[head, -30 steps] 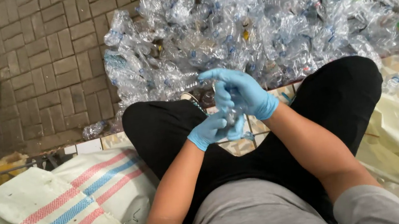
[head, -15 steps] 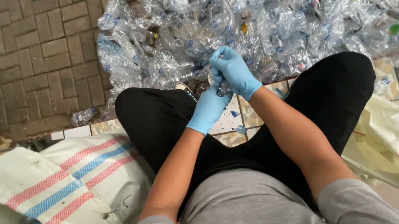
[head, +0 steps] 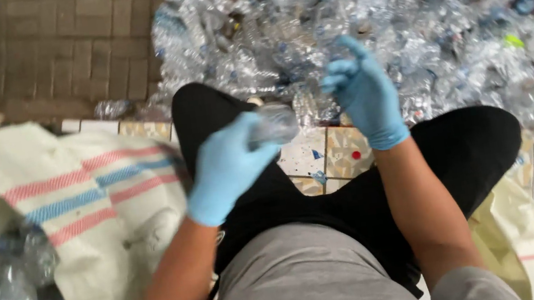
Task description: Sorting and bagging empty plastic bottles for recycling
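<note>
Hands split apart: left blue-gloved hand (head: pixel 224 170) clamps crushed clear plastic bottle (head: pixel 272 125) mid-frame; right blue-gloved hand (head: pixel 363 91) lifted, fingers spread, empty.

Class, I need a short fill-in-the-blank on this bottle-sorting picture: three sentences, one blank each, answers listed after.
1. The left hand grips a clear plastic ____.
2. Both hands wear ____ gloves; the right hand is open and holds nothing.
3. The woven sack with red and blue stripes lies on the person's ____ side, and the bottle pile lies ahead.

Answers: bottle; blue; left
</note>
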